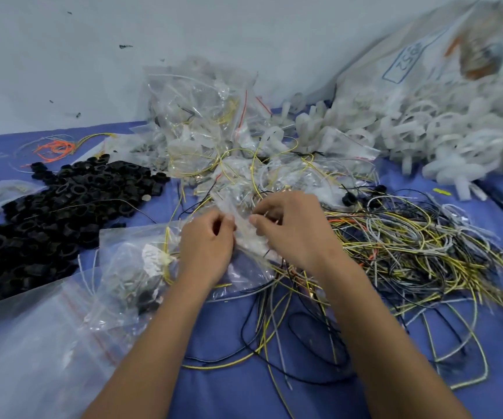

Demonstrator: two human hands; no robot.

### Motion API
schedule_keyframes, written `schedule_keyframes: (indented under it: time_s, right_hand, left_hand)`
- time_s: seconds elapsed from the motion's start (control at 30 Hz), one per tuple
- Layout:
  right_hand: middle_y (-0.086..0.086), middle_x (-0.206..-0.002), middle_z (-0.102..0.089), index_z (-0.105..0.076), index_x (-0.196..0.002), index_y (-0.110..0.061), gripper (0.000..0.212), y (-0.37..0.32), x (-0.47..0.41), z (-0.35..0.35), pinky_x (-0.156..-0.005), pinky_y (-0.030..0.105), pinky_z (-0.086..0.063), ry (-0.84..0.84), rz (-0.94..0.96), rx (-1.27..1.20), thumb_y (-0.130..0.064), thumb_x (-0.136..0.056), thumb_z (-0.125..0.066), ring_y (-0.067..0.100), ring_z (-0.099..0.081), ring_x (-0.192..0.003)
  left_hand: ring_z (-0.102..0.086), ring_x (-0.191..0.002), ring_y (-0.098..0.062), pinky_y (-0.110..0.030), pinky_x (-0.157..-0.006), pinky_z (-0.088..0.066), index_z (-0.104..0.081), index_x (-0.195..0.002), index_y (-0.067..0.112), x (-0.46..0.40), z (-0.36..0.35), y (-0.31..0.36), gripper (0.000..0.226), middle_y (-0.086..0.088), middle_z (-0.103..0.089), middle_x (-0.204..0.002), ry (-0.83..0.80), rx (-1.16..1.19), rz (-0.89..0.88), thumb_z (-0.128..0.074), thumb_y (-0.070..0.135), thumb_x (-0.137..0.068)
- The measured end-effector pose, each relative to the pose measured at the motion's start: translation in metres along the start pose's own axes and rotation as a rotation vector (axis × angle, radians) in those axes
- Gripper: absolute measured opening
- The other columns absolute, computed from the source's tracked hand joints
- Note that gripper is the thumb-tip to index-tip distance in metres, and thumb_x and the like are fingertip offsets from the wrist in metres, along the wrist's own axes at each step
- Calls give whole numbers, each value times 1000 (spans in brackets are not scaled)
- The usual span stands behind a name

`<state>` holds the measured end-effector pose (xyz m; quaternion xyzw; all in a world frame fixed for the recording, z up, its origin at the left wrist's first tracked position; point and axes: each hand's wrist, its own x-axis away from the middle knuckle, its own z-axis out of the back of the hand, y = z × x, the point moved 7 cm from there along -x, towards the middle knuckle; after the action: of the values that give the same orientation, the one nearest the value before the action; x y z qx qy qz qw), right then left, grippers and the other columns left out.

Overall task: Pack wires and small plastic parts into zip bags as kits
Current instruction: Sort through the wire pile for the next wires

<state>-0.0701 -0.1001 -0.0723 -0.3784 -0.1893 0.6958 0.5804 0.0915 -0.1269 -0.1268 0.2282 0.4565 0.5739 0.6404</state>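
Observation:
My left hand (206, 240) and my right hand (292, 225) meet over the middle of the blue table and both pinch a clear zip bag (244, 234) at its upper edge. The bag lies between them with white parts and wire showing through it. A tangle of yellow, black and grey wires (410, 255) spreads to the right of my right hand. Black plastic rings (62, 204) are heaped at the left. White plastic parts (425, 131) are piled at the back right.
A heap of filled zip bags (207, 128) stands behind my hands against the wall. Another filled bag (135, 267) lies left of my left wrist, with empty zip bags (32, 343) at the front left. A large printed sack (425, 55) leans at the back right.

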Motion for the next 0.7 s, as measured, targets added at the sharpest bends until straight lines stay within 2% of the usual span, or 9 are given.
schedule_keyframes:
  time_s: [0.07,0.17,0.23,0.27,0.33,0.43,0.47,0.57,0.7]
  right_hand:
    - [-2,-72,-73,-77,-85,-19,8,14,4,24,-68,31,-55,18,-41,93,-26,-88,-73,12,-66,-64]
    - [-1,-74,-73,-77,-86,-19,8,42,9,64,-70,38,-59,48,-136,204,-25,-88,-73,15,-67,-62]
    - [0,-79,-75,-79,-89,-19,9,60,13,91,-76,39,-59,126,-185,332,-25,-90,-72,17,-69,-71]
    - [1,-84,-76,-79,-92,-19,10,69,14,103,-79,39,-59,169,-220,392,-26,-90,-71,20,-69,-77]
    - [6,-100,-75,-76,-104,-21,18,89,17,118,-86,40,-56,186,-306,519,-31,-89,-72,27,-68,-93]
    - [14,-130,-60,-59,-135,-25,59,113,22,111,-102,43,-47,-43,-420,656,-48,-83,-76,36,-55,-120]
    - [14,-135,-55,-56,-138,-27,65,117,24,107,-105,43,-44,-90,-433,660,-50,-81,-77,36,-52,-124]
    - [10,-127,-60,-67,-125,-29,49,120,25,111,-98,37,-46,-42,-395,597,-40,-79,-82,31,-58,-116]
    - [5,-104,-73,-76,-101,-25,16,126,26,125,-89,37,-54,60,-409,438,-23,-85,-78,25,-66,-97]
  left_hand:
    - [-60,-68,-27,-49,-69,-48,-62,-74,12,4,3,15,31,-5,-62,-67,45,-16,-95,-53,30,-97]
    - [-56,-61,-20,-39,-62,-46,-60,-72,16,12,0,45,30,0,-59,-61,57,19,-216,-53,33,-96]
    - [-53,-57,-14,-26,-55,-40,-59,-71,20,15,-13,66,29,4,-55,-56,25,20,-279,-54,33,-96]
    - [-53,-57,-12,-25,-54,-39,-59,-72,20,15,-22,74,28,6,-54,-57,10,-5,-298,-54,33,-96]
    - [-54,-63,-14,-34,-60,-44,-61,-76,20,14,-45,91,22,7,-58,-64,-30,-81,-337,-56,32,-95]
    - [-55,-98,-21,-39,-86,-47,-63,-96,20,10,-85,107,8,1,-62,-97,-143,-250,-357,-64,27,-94]
    - [-51,-110,-23,-38,-94,-44,-63,-107,20,9,-96,109,16,-2,-60,-109,-181,-326,-349,-66,28,-94]
    - [-50,-120,-27,-41,-99,-46,-61,-124,20,6,-120,108,34,-5,-55,-122,-270,-440,-293,-70,27,-92]
    - [-62,-106,-24,-41,-92,-51,-68,-108,23,5,-119,98,21,-1,-63,-112,-300,-338,-222,-71,14,-90]
